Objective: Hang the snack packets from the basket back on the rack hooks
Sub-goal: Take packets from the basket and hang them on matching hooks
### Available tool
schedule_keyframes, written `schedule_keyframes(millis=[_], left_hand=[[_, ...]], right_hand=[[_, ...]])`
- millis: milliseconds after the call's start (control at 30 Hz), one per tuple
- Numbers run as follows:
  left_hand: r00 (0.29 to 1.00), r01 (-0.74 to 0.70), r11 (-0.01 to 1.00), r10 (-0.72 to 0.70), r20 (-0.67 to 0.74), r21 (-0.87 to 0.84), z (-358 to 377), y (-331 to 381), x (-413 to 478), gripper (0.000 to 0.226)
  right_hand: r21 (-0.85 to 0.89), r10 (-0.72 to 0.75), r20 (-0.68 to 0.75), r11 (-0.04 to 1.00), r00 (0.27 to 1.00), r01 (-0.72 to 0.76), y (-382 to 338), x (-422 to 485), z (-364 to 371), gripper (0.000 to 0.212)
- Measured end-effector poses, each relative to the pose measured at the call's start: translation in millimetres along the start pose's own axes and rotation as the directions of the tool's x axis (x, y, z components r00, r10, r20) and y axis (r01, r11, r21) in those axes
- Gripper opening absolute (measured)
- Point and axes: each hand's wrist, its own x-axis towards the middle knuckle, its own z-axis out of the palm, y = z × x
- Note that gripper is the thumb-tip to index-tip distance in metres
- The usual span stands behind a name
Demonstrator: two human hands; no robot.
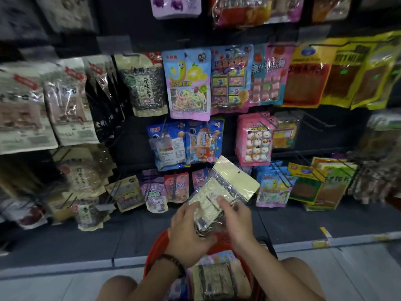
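Note:
A beige sunflower-seed packet with a hang hole near its top is held above the red basket, tilted to the right, back side facing me. My left hand grips its lower left part and my right hand grips its lower right, thumb across the back. Inside the basket lie more packets, a similar seed packet on top. The dark rack rises in front, with matching seed packets hanging at upper left of centre.
Candy packets hang in the centre rows, yellow snack packets at right, seed bags at left. Bare hooks stick out at mid right. The rack's low dark base ledge runs before my knees.

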Motion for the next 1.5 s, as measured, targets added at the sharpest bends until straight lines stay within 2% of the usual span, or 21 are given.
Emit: schedule_keyframes(millis=[33,100,200,267,300,367,433,500,533,600,700,767,867,900,967,1033,1100,1200,1267,1333,1500], left_hand=[[1.000,-0.009,1.000,0.009,-0.004,-0.016,2,2,5,0.099],[0.997,-0.020,0.995,0.012,-0.080,-0.097,2,6,14,0.089],[0.983,0.003,0.959,-0.055,-0.177,-0.284,-13,13,27,0.061],[0.983,0.022,0.901,-0.098,-0.154,-0.434,-28,13,31,0.048],[0.986,0.032,0.872,-0.107,-0.127,-0.489,-38,12,35,0.044],[0.992,0.065,0.836,-0.114,-0.056,-0.545,-59,2,41,0.047],[0.994,0.103,0.782,-0.107,0.030,-0.615,-83,-6,51,0.065],[0.988,0.153,0.734,-0.108,0.108,-0.662,-107,-9,61,0.081],[0.986,0.163,0.707,-0.087,0.143,-0.688,-116,-10,65,0.079],[0.983,0.159,0.652,-0.038,0.177,-0.742,-130,-8,69,0.074],[0.988,0.140,0.599,-0.034,0.149,-0.789,-149,-7,80,0.083],[0.997,0.071,0.627,-0.035,0.063,-0.776,-163,-1,88,0.085],[0.979,-0.062,0.701,-0.095,-0.179,-0.710,-183,7,102,0.108],[0.955,-0.116,0.754,-0.094,-0.281,-0.646,-191,10,105,0.112],[0.922,-0.212,0.848,0.010,-0.387,-0.485,-207,13,114,0.117],[0.914,-0.281,0.905,0.150,-0.377,-0.319,-224,12,124,0.115],[0.912,-0.280,0.944,0.206,-0.356,-0.172,-240,12,134,0.111],[0.920,-0.252,0.955,0.186,-0.346,-0.159,-262,9,152,0.109],[0.916,-0.247,0.958,0.183,-0.358,-0.143,-273,8,163,0.109],[0.903,-0.256,0.959,0.193,-0.384,-0.120,-280,6,172,0.110],[0.868,-0.291,0.954,0.232,-0.438,-0.072,-290,4,187,0.111]], right_hand=[[-0.094,-0.091,0.014,0.991,0.996,0.092,-8,-4,6,0.045],[-0.243,-0.223,0.129,0.937,0.966,0.249,-23,-14,18,0.029],[-0.376,-0.257,0.318,0.850,0.913,0.370,-42,-27,31,0.030],[-0.420,-0.258,0.378,0.808,0.889,0.413,-51,-22,32,0.038],[-0.429,-0.279,0.374,0.794,0.884,0.432,-56,-16,30,0.033],[-0.434,-0.351,0.293,0.780,0.889,0.451,-72,-1,26,0.022],[-0.412,-0.375,0.262,0.789,0.889,0.455,-94,17,26,0.031],[-0.366,-0.286,0.349,0.835,0.892,0.411,-118,31,33,0.041],[-0.334,-0.214,0.404,0.871,0.889,0.361,-128,36,39,0.043],[-0.286,-0.142,0.485,0.907,0.863,0.310,-143,40,53,0.034],[-0.214,-0.145,0.510,0.933,0.848,0.288,-153,44,82,0.021],[-0.175,-0.173,0.470,0.943,0.866,0.283,-162,46,105,0.027],[-0.157,-0.259,0.444,0.920,0.858,0.359,-174,61,136,0.052],[-0.148,-0.277,0.442,0.916,0.853,0.374,-181,64,148,0.054],[-0.131,-0.311,0.448,0.904,0.838,0.406,-197,63,169,0.037],[-0.138,-0.318,0.477,0.894,0.819,0.427,-211,67,190,0.029],[-0.176,-0.325,0.472,0.876,0.820,0.448,-224,72,213,0.043],[-0.192,-0.354,0.475,0.852,0.806,0.487,-233,93,241,0.074],[-0.162,-0.368,0.482,0.855,0.795,0.494,-236,107,256,0.081],[-0.147,-0.376,0.485,0.855,0.789,0.497,-241,109,265,0.078],[-0.060,-0.433,0.462,0.855,0.774,0.515,-250,112,276,0.050]])
